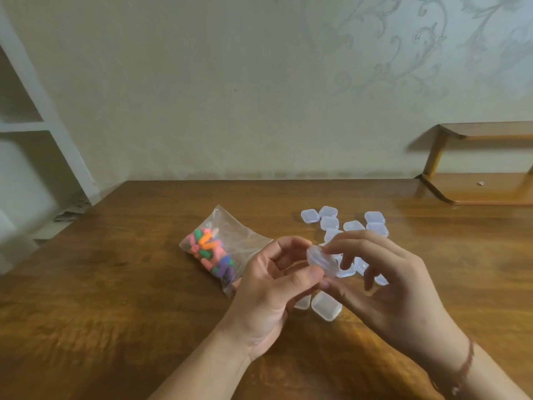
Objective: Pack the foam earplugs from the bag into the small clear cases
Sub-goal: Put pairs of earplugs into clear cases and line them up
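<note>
Foam earplugs (212,249), small cylinders in orange, green, pink and purple, lie heaped inside a crumpled clear plastic bag (230,243) on the brown wooden table (115,284), just left of the left hand (274,287) and so nearer it than the right. Both the left hand and right hand (383,284) pinch one small clear plastic case (321,259) between fingertips, seemingly to open it. Beyond, other small clear cases (346,223) lie scattered, apparently empty.

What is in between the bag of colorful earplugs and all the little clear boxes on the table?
In the head view, the left hand sits between the bag and the clear cases, helping the right hand hold one case.
</note>
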